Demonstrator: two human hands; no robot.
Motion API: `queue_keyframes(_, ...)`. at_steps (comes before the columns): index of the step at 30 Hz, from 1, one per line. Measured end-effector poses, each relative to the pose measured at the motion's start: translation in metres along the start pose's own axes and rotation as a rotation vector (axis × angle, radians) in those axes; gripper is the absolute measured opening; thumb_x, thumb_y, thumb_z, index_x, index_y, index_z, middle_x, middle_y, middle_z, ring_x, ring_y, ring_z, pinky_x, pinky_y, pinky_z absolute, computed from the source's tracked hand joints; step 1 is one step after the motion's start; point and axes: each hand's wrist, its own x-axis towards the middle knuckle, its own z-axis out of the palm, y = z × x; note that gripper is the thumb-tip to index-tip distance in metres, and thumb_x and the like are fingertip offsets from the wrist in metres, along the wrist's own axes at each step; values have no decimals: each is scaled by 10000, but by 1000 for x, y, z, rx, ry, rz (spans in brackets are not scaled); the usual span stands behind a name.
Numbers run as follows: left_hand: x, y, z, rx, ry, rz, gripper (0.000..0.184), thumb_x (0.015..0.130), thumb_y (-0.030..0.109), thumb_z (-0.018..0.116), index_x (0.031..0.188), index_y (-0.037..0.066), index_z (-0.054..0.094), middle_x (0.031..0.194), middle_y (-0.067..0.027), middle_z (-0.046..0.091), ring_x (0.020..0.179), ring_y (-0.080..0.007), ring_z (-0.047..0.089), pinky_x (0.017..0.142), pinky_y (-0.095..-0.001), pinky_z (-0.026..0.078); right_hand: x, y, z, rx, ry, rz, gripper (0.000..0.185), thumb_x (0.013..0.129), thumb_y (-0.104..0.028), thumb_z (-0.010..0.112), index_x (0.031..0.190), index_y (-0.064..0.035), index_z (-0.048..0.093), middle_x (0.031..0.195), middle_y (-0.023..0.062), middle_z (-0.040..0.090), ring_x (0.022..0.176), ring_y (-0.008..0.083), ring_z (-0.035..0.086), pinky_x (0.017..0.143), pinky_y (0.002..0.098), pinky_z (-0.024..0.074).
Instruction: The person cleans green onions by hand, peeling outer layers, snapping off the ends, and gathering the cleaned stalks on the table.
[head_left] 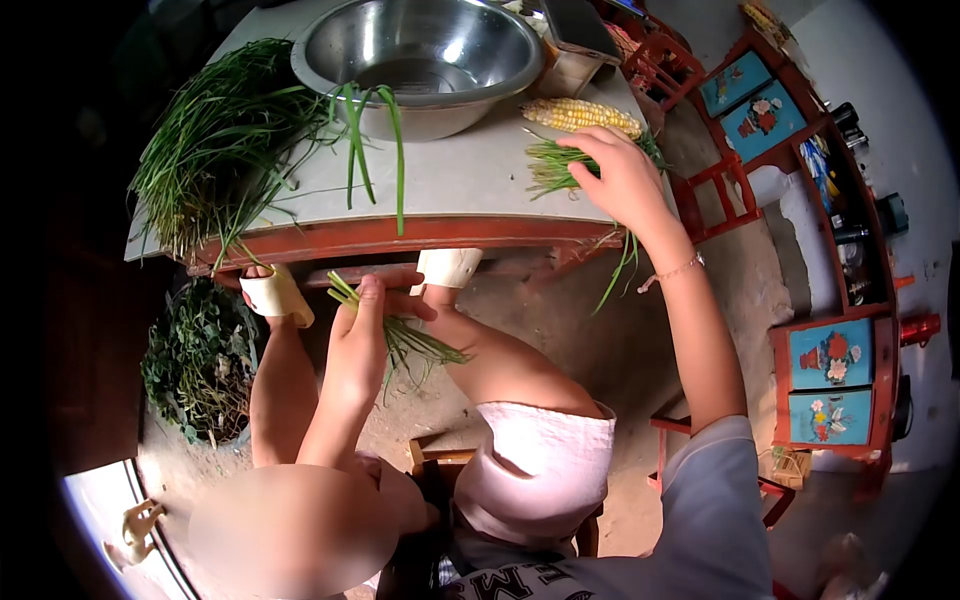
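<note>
My left hand (365,325) pinches a small bunch of thin green stems (425,343) above my lap, in front of the table edge. The pale cut ends poke out above the fingers and the leaves hang down to the right. Over a pile of green stems (552,165) on the table's right side is my right hand (618,175), with thumb and forefinger apart; its other fingers are partly hidden. Just behind it lies a corn cob (583,116). A large heap of long green leaves (225,135) covers the table's left end.
A wide steel basin (420,95) stands at the back of the table (460,185), long leaves hanging over its rim. Leafy plants (200,360) fill a container on the floor at left. Red-framed cabinets (835,385) and a red chair (725,200) are at right.
</note>
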Motion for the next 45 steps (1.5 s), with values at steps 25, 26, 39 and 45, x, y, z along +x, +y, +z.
queue_keyframes(25, -17, 21, -29, -280, 36, 192, 368, 910, 266, 310, 701, 25, 493, 561, 6, 401, 521, -79, 362, 536, -218, 336, 34, -16, -83, 558, 542, 91, 148, 769, -43, 586, 883, 36, 533, 796, 64, 594, 747, 121, 583, 663, 219, 453)
queue_keyframes(26, -20, 24, -31, -365, 38, 204, 319, 876, 242, 365, 641, 47, 456, 542, 18, 375, 496, -63, 315, 520, -203, 313, 32, -47, -89, 694, 481, 98, 127, 785, -26, 547, 893, 33, 515, 816, 83, 581, 749, 137, 578, 679, 220, 456)
queue_keyframes(39, -56, 52, -55, -283, 234, 384, 24, 756, 1, 586, 771, 8, 569, 586, 77, 468, 529, 11, 373, 483, -127, 270, -19, -240, -37, 1670, -181, 517, 115, 803, -33, 556, 896, 24, 519, 808, 47, 555, 705, 115, 566, 656, 218, 465)
queue_keyframes(45, -64, 62, -47, -286, 52, 342, 85, 727, -32, 619, 804, -24, 583, 649, 29, 521, 560, -12, 418, 519, -135, 374, -33, -246, -18, 1648, -296, 424, 123, 782, -13, 586, 878, 38, 530, 812, 44, 567, 750, 87, 555, 683, 196, 460)
